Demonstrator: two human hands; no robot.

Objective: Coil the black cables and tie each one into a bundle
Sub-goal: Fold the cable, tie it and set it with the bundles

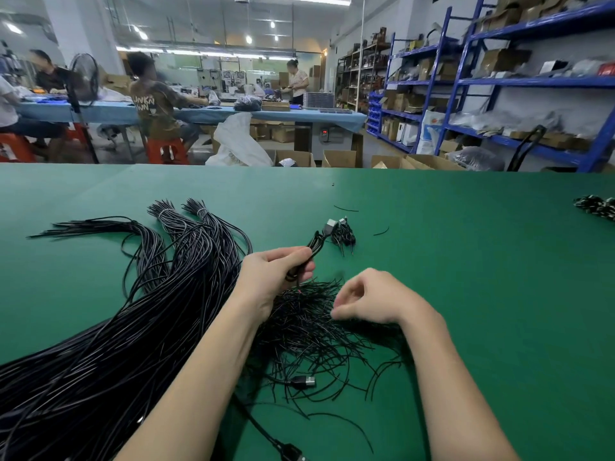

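On our green table (466,261): left hand (273,277) fingers grip a coiled black cable (314,246); right hand (366,299) fingers curl, pinching into the loose ties (316,331); uncoiled cables (116,327) lie left.

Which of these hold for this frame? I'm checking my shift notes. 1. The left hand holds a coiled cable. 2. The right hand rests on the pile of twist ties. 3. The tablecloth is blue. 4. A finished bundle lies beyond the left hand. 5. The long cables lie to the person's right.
1. True: the left hand grips a coiled cable.
2. True: the right hand sits on the twist ties.
3. False: the tablecloth is green.
4. True: a finished bundle lies there.
5. False: the long cables lie left.
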